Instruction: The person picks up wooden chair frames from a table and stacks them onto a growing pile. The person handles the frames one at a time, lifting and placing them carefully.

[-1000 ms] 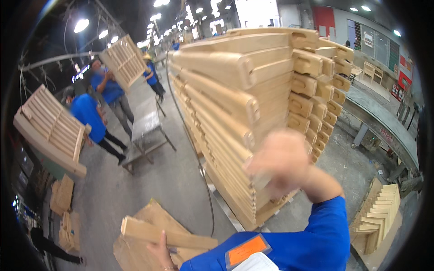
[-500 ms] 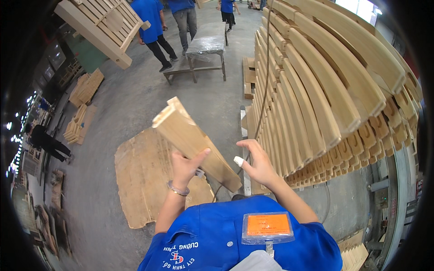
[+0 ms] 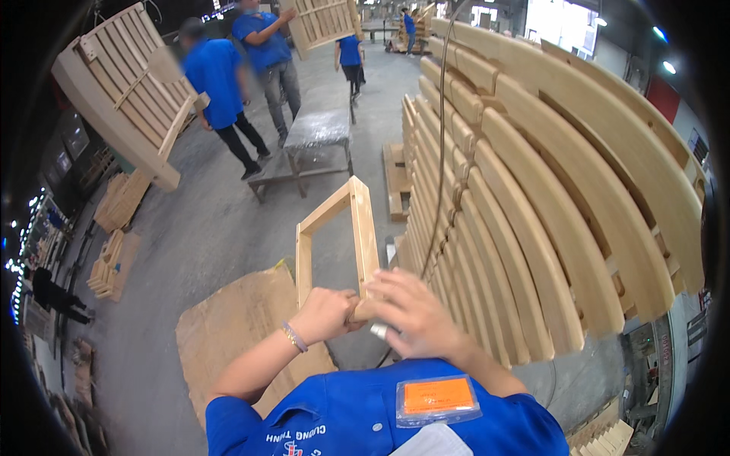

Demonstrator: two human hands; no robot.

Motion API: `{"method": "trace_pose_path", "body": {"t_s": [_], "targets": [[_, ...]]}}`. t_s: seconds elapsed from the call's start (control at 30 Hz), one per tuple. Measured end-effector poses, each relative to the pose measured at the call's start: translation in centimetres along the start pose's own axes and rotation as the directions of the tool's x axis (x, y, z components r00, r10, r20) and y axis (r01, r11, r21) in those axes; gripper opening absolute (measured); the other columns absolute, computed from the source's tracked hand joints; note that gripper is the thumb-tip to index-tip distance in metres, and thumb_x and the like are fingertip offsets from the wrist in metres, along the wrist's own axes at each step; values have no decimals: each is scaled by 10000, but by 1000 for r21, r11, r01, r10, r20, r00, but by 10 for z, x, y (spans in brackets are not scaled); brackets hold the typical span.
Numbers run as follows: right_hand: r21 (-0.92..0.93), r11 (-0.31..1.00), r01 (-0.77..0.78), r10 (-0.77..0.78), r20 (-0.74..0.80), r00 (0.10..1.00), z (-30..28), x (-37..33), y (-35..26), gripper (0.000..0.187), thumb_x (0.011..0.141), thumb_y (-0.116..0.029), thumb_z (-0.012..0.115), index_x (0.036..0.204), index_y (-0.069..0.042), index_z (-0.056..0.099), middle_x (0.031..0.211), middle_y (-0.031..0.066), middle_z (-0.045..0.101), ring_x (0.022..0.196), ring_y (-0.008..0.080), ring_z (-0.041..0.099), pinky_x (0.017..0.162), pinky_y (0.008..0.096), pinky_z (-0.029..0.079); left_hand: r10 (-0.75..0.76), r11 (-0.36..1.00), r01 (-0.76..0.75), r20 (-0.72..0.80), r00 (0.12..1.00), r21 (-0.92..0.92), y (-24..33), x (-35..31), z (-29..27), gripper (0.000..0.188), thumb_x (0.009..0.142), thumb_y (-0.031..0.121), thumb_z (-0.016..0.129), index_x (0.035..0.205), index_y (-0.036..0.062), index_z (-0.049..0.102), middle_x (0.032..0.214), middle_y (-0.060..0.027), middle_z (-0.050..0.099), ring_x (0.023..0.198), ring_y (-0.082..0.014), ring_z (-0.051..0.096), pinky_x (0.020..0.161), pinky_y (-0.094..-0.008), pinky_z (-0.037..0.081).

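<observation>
A four-sided frame of pale wood (image 3: 364,232) stands tilted up in front of my chest, its open middle showing the floor behind. My left hand (image 3: 325,313) is closed round its near end, fingers curled over the wood. Across the near right corner lies my right hand (image 3: 414,313), fingers stretched out and a little blurred, touching the side bar. White tape wraps the tip of its thumb. The frame's near bar is mostly hidden by both hands.
Tall stacks of curved wooden slats (image 3: 525,251) rise close on the right, with a hanging cable (image 3: 442,144) before them. A cardboard sheet (image 3: 236,311) lies on the floor. Ahead are a plastic-wrapped bench (image 3: 319,129), people in blue shirts (image 3: 220,83) and a slatted wooden panel (image 3: 114,114).
The frame has turned from edge-on to showing its opening. My left hand has shifted to its near end, and my right hand has come in from beside it to touch the corner.
</observation>
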State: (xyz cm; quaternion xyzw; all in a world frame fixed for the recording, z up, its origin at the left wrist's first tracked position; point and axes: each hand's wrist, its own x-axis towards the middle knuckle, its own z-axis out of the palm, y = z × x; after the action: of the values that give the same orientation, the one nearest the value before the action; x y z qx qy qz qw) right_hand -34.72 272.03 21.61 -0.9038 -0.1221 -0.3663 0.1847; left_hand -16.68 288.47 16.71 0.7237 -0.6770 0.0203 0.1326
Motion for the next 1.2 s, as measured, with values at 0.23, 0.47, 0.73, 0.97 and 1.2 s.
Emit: {"method": "trace_pose_path", "body": {"t_s": [0.23, 0.47, 0.73, 0.97, 1.2], "targets": [[-344, 922, -175, 210, 65, 976, 8, 44, 47, 430, 694, -63, 749, 1121, -80, 697, 1014, 38, 645, 1020, 234, 611, 922, 438, 478, 19, 993, -19, 3, 1000, 121, -46, 78, -26, 290, 784, 327, 799, 830, 62, 692, 820, -85, 677, 695, -288, 710, 596, -418, 569], [-825, 534, -187, 282, -34, 959, 10, 100, 71, 220, 810, -156, 644, 1001, -50, 665, 904, 60, 592, 956, 225, 579, 953, 416, 436, 134, 967, -137, 29, 991, 216, -78, 140, -87, 235, 819, 280, 746, 812, 54, 683, 821, -92, 679, 714, -268, 725, 592, -390, 573], [-903, 403, -153, 71, -136, 988, 26, 186, 99, 163, 781, -143, 646, 928, -75, 632, 788, 28, 519, 782, 189, 569, 803, 349, 444, 384, 872, -352, -30, 923, 341, -133, 195, -168, 99, 818, 174, 685, 790, 81, 665, 770, -81, 642, 684, -223, 713, 563, -360, 549], [-941, 288, -175, -90, -209, 974, -17, 289, 114, 123, 758, -177, 636, 839, -105, 577, 737, 28, 434, 717, 196, 512, 710, 347, 421, 575, 715, -319, -263, 775, 622, -168, 229, -257, 44, 773, 139, 666, 775, 98, 651, 743, -24, 600, 667, -146, 683, 531, -284, 493], [-972, 42, -230, -122, -234, 965, -56, 358, 109, 230, 701, -208, 744, 879, -117, 630, 755, 15, 510, 703, 201, 571, 683, 362, 436, 737, 602, -44, -533, 415, 798, -208, 266, -300, 122, 811, 142, 665, 913, 82, 694, 882, -34, 659, 599, -112, 568, 538, -257, 420]]}}
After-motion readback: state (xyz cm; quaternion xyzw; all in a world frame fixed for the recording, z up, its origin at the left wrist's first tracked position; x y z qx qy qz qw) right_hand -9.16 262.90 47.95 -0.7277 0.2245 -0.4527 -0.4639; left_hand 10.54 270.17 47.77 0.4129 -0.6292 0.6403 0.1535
